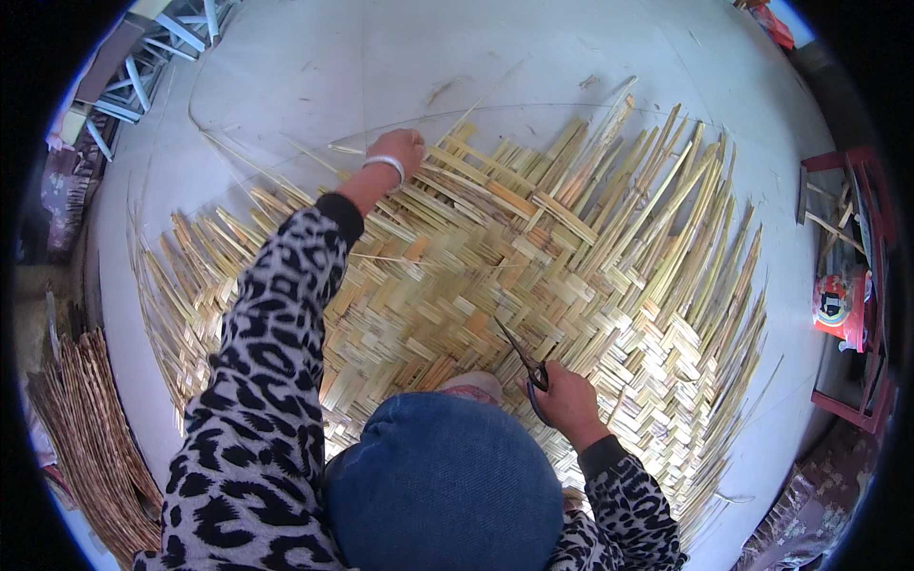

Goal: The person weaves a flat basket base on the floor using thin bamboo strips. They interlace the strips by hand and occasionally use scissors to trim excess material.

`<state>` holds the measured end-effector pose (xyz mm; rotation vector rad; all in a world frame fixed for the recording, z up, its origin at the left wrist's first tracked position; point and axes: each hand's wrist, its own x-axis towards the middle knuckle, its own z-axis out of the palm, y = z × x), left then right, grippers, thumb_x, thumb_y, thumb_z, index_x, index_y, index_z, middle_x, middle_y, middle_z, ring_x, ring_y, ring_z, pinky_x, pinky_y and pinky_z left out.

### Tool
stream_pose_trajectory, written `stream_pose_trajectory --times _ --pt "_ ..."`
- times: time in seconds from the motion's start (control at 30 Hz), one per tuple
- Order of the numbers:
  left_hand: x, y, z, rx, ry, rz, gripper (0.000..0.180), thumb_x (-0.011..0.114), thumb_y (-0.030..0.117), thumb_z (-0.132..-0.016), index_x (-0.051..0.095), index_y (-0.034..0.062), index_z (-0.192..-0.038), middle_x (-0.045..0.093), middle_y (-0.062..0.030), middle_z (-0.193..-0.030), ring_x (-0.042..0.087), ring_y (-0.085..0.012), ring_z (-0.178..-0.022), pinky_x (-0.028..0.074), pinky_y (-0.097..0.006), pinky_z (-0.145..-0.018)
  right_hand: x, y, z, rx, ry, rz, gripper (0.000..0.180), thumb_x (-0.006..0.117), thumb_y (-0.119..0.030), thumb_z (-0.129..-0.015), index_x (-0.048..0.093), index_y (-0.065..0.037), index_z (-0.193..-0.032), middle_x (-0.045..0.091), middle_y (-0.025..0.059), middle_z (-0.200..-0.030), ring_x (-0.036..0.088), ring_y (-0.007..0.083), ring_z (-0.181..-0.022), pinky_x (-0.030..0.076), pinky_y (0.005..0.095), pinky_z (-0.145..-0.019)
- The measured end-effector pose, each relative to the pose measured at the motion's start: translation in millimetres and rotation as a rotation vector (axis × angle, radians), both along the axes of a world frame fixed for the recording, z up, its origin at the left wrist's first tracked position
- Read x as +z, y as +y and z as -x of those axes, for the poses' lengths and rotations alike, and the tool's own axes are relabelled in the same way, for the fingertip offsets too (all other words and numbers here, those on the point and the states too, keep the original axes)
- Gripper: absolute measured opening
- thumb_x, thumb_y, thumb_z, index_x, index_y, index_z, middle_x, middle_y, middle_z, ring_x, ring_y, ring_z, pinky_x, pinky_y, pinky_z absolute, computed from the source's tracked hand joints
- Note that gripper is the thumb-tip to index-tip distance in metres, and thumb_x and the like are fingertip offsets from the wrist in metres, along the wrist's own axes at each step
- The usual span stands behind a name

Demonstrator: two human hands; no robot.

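Note:
A large mat of woven, flattened reed strips (419, 314) is spread on the floor in front of me, with long loose ends fanning out along its far and side edges. My left hand (398, 150) reaches to the far edge, fingers closed in a pinch. A pale reed strip (345, 149) shows just left of it and seems to run into the fingers. In my right hand (571, 402), low over the mat's near part, are dark-handled scissors (520, 352). Their blades point forward and left, and look nearly closed.
My denim-covered knee (443, 485) hides the mat's near middle. A bundle of long brown strips (95, 428) lies at the left. Pale blue metal legs (133, 81) stand far left. On the right are a dark red wooden frame (881, 371) and a red container (845, 306).

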<state>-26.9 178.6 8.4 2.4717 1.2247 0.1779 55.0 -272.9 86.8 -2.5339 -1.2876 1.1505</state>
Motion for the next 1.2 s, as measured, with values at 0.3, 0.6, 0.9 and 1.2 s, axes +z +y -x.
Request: stream_pose_trajectory --times 0.3,0.6,0.9,1.2 --pt "-9.5 33.9 -40.4 -0.206 0.578 0.116 0.04 0.072 0.025 -0.077 0.069 -0.0002 -0.108 0.066 -0.0226 -0.112 0.065 -0.0382 -0.103 0.052 -0.045 -0.086 14.9 51.5 -11.8 0.142 0.018 -0.097 0.061 0.067 -0.06 -0.078 0.06 -0.002 -0.097 0.065 0.0162 -0.094 0.065 0.0333 -0.088 0.052 0.0426 -0.072" --pt "-3.6 32.1 -39.8 -0.216 0.605 0.091 0.032 0.072 0.025 -0.074 0.072 0.0033 -0.097 0.069 -0.0208 -0.1 0.066 -0.0382 -0.094 0.054 -0.044 -0.083 16.1 147.9 -11.5 0.28 -0.032 -0.236 0.068 0.065 -0.061 -0.079 0.06 0.003 -0.1 0.064 0.0195 -0.097 0.063 0.0348 -0.093 0.052 0.0443 -0.078" --pt "17.0 13.7 -41.4 -0.153 0.498 0.051 0.035 0.071 0.025 -0.074 0.071 0.0033 -0.101 0.068 -0.0219 -0.106 0.066 -0.0378 -0.1 0.053 -0.044 -0.086 6.6 169.4 -1.8 0.318 -0.039 -0.22 0.067 0.063 -0.062 -0.08 0.062 0.003 -0.098 0.065 0.0201 -0.094 0.064 0.0356 -0.089 0.052 0.0449 -0.076" --pt "-5.6 41.3 -22.1 -0.141 0.315 -0.001 0.032 0.069 0.029 -0.075 0.071 0.0027 -0.093 0.07 -0.0197 -0.094 0.066 -0.0385 -0.091 0.055 -0.044 -0.081 14.2 162.4 -6.5 0.288 0.001 -0.19 0.059 0.062 -0.056 -0.083 0.064 0.001 -0.097 0.067 0.0187 -0.096 0.065 0.0343 -0.09 0.053 0.0437 -0.076"
